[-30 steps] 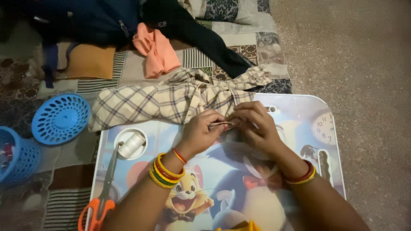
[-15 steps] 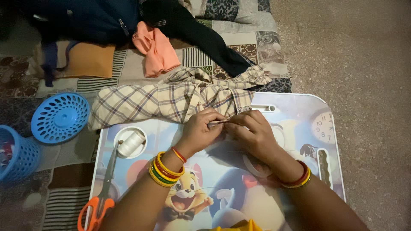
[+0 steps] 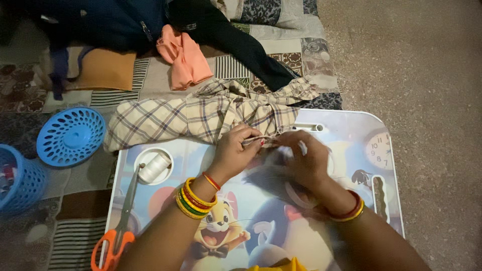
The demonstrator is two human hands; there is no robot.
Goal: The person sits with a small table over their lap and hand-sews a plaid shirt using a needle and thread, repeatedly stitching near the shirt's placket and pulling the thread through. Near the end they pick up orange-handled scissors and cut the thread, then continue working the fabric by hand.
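Note:
A beige checked shirt (image 3: 196, 118) lies bunched across the far edge of a small table with a cartoon print (image 3: 351, 145). My left hand (image 3: 236, 150) pinches the shirt's near edge between thumb and fingers. My right hand (image 3: 301, 158) is blurred with motion, right beside the left hand at the same fabric edge; whether it holds a needle or thread cannot be made out. Both wrists carry coloured bangles.
A spool of white thread (image 3: 154, 168) sits in the table's round recess. Orange-handled scissors (image 3: 116, 231) lie at the table's left edge. A blue perforated lid (image 3: 70, 136) and blue basket (image 3: 17, 178) stand left. Orange (image 3: 183, 57) and dark (image 3: 241, 42) clothes lie beyond on a patchwork mat.
My right hand has slid down and to the right away from the fabric edge, now blurred. My left hand stays pinching the shirt edge.

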